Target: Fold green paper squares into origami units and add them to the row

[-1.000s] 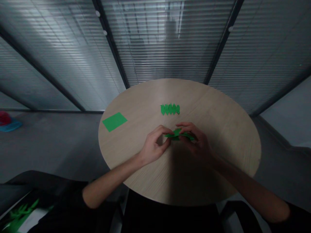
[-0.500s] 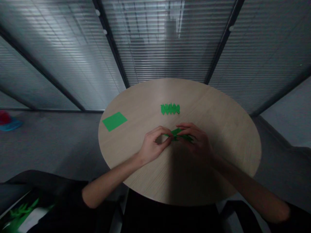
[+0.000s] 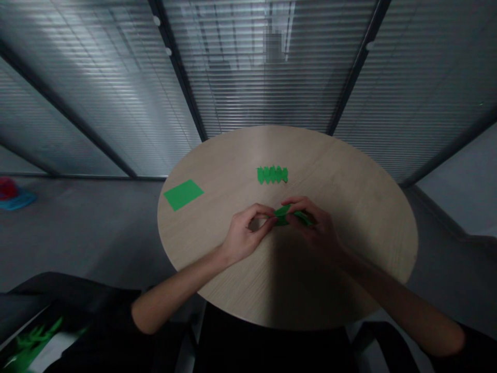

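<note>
Head view: the left hand and right hand pinch a bent green paper tight. A folded green strip looks done on the table; a flat green sheet lies unfolded.

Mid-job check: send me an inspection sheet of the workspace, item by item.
surface: round wooden table, pale grain.
job's things: green paper piece in the hands; pleated green strip and flat green sheet lying on the table.
clutter: green-and-white item at lower left, off the table.
hands: left hand and right hand both pinch the paper piece.
cables: nothing seen.
surroundings: slatted blinds behind the table; red-and-blue object on the floor.
</note>
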Tool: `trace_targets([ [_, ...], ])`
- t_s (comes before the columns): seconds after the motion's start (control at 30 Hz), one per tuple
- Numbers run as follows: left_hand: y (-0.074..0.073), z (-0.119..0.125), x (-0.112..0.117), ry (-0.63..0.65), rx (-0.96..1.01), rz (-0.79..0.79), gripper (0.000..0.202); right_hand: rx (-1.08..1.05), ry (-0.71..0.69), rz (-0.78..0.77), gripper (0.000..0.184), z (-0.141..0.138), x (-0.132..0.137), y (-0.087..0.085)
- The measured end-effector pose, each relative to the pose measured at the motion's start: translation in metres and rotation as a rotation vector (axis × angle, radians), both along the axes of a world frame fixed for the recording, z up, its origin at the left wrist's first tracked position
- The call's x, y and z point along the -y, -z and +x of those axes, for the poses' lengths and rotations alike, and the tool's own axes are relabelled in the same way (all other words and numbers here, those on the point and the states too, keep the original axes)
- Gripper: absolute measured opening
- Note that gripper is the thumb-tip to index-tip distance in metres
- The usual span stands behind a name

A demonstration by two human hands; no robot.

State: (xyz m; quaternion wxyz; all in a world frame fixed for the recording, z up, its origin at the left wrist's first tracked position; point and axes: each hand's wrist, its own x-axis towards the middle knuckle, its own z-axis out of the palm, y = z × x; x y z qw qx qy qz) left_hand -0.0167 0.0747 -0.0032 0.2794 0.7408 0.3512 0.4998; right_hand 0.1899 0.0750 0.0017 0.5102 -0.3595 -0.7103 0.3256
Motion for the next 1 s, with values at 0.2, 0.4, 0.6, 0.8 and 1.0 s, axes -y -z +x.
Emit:
trace_targets([
  [0.2, 0.0030, 0.0002, 0.0014, 0.014, 0.024, -0.051, 0.006, 0.030, 0.044, 0.068, 0.001, -0.0004, 0.0021, -0.0007],
  [0.4, -0.0010, 0.0031, 0.0035, 0.042, 0.059, -0.055, 0.003, 0.048, 0.052, 0.041, 0.004, -0.0022, 0.0019, -0.0007],
  [0.6, -0.0001, 0.0093, 0.0004, 0.094, 0.274, -0.312, 0.011, 0.031, 0.093, 0.222, 0.004, -0.0028, -0.0018, 0.0028],
  [0.8, 0.0015, 0.0086, -0.0007, 0.078, 0.303, -0.350, 0.014, 0.019, 0.152, 0.225, 0.006, -0.0002, -0.0032, 0.0039],
  [1.0, -0.0008, 0.0084, -0.0014, 0.114, 0.311, -0.350, 0.015, 0.030, 0.141, 0.261, 0.006, 0.0005, -0.0027, 0.0023],
])
